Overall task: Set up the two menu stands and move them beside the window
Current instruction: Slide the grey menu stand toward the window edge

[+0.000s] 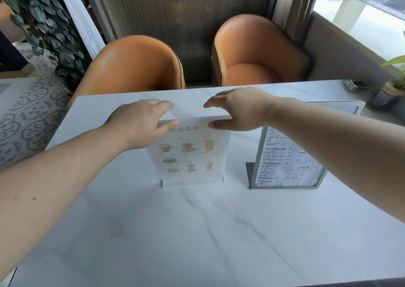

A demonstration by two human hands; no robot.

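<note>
While my left hand (140, 124) and right hand (238, 111) pinch the top corners of the upright drinks menu stand (190, 155), left of the metal-framed menu stand (289, 157), I judge carrying it windowward comes next.

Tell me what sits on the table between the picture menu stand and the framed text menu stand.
Nothing. In the head view, only bare marble table shows between the picture menu stand and the framed text menu stand; the right forearm passes above the latter.
</note>
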